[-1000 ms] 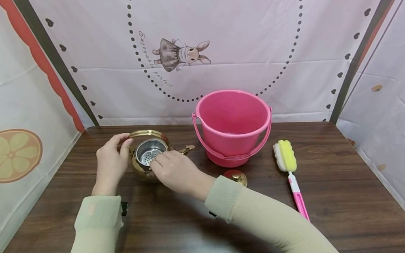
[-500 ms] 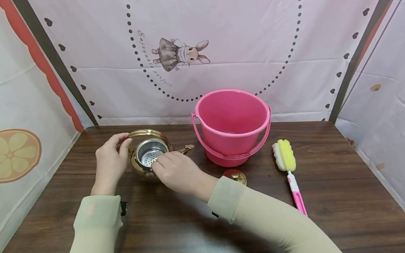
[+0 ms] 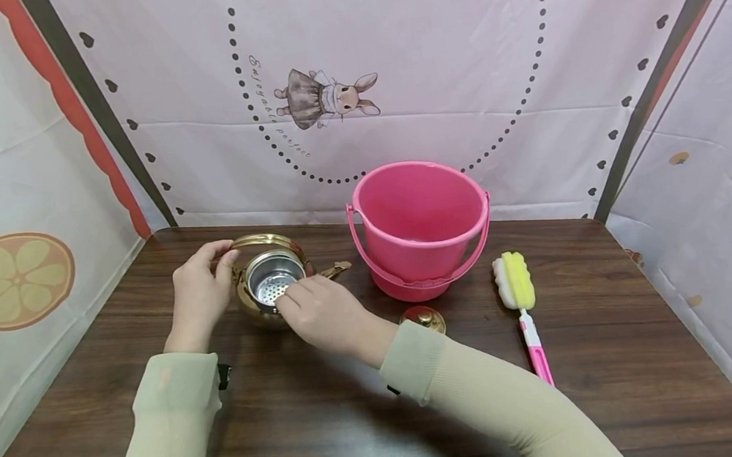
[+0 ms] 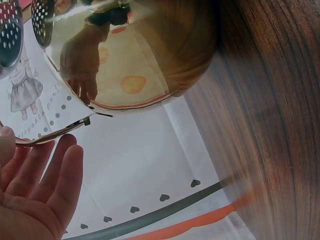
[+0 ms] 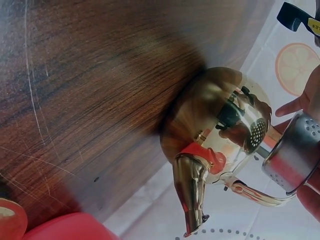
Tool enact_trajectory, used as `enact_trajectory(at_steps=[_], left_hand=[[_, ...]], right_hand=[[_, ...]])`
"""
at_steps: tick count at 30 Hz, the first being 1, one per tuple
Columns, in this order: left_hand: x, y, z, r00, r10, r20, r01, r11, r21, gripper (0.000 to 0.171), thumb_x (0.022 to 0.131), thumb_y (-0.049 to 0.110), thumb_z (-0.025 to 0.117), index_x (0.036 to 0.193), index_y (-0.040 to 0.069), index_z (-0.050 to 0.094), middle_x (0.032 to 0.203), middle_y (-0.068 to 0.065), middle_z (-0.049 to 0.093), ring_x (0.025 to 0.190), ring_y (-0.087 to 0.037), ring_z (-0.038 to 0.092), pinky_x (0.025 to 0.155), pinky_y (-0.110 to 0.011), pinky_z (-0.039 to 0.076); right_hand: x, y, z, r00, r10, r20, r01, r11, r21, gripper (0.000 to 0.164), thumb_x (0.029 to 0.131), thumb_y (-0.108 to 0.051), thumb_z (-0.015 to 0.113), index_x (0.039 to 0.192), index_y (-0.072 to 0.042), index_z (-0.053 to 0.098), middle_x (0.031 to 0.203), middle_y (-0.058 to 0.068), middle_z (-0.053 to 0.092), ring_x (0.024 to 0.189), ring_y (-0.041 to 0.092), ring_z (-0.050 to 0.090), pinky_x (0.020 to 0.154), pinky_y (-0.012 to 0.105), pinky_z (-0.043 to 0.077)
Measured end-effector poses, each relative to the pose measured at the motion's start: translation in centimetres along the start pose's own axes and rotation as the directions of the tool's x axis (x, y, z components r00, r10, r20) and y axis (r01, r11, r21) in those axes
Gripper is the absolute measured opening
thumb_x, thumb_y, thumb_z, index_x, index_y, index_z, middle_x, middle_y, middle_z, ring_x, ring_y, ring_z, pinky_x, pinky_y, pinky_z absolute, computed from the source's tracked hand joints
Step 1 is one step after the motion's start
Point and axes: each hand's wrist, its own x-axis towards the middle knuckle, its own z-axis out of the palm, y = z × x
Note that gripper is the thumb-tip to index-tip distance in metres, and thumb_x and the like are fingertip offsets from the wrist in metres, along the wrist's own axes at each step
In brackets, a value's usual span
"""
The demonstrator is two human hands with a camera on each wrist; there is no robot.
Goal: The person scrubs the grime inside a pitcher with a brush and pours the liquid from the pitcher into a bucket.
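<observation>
A shiny gold teapot (image 3: 253, 313) stands on the left of the table, its spout (image 5: 190, 192) pointing right in the head view. Its arched handle (image 3: 268, 239) is pinched on the left side by my left hand (image 3: 203, 296), with the thumb and fingers around it. Curled at the near rim of a perforated steel strainer (image 5: 292, 155), my right hand (image 3: 328, 317) holds it by the edge. The right wrist view shows the strainer lifted above the teapot's mouth, under the handle. The right fingertips are partly hidden inside the strainer in the head view.
A pink bucket (image 3: 409, 261) with its handle down stands behind and right of the teapot. The gold lid (image 3: 426, 318) lies in front of it, beyond the right forearm. Further right lies a yellow-and-white sponge brush (image 3: 518, 284). Printed cloth walls (image 3: 454, 43) enclose the wooden table (image 3: 292, 427).
The strainer has shifted slightly, with more of its perforated base showing. My right hand has edged a little to the right, while my left keeps its hold on the handle.
</observation>
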Motion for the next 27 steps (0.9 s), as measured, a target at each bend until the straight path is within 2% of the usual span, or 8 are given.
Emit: enact_trajectory(at_steps=[22, 27], left_hand=[[-0.05, 0.02, 0.04, 1.0, -0.013, 0.009, 0.012, 1.0, 0.005, 0.028, 0.097, 0.021, 0.054, 0.114, 0.001, 0.063, 0.109, -0.022, 0.067, 0.094, -0.038, 0.066, 0.077, -0.051, 0.051], [-0.02, 0.02, 0.01, 1.0, -0.015, 0.012, 0.015, 1.0, 0.004, 0.029, 0.097, 0.022, 0.054, 0.114, 0.001, 0.063, 0.109, -0.022, 0.067, 0.094, -0.038, 0.066, 0.076, -0.051, 0.051]], right_hand=[[-0.78, 0.22, -0.26, 1.0, 0.006, 0.007, -0.006, 0.999, 0.047, 0.013, 0.093, -0.012, 0.054, 0.089, -0.01, 0.066, 0.085, 0.001, 0.068, 0.081, 0.014, 0.064, 0.081, 0.026, 0.054], [-0.89, 0.31, -0.32, 1.0, -0.001, -0.013, 0.002, 1.0, 0.031, 0.014, 0.091, -0.01, 0.054, 0.087, -0.01, 0.067, 0.084, 0.0, 0.068, 0.08, 0.014, 0.064, 0.078, 0.026, 0.054]])
